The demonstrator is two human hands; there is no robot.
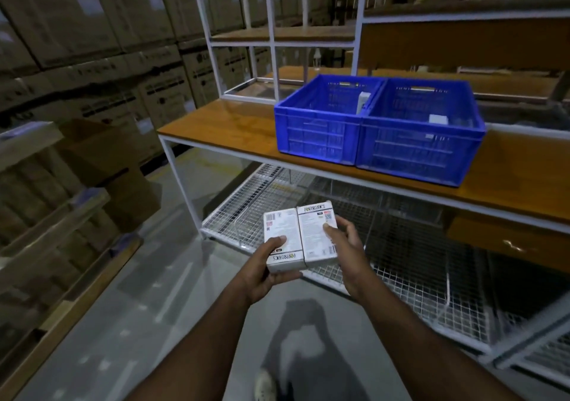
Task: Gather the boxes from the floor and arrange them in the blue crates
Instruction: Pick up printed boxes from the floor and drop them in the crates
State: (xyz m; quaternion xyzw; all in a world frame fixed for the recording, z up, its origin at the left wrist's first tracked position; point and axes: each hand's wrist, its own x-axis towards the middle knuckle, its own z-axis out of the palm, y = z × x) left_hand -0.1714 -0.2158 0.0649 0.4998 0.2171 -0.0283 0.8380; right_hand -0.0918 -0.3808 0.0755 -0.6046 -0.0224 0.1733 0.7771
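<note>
Left hand (pixel 271 265) and right hand (pixel 342 246) each gripping a white box (pixel 282 237), thumbs on top

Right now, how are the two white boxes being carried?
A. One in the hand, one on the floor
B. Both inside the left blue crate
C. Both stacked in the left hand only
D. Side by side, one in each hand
D: the left hand holds the left white box and the right hand holds the right white box, with the boxes pressed side by side.

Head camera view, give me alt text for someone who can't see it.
Left hand and right hand hold two white printed cardboard boxes side by side before two blue plastic crates on a wooden shelf.
</note>
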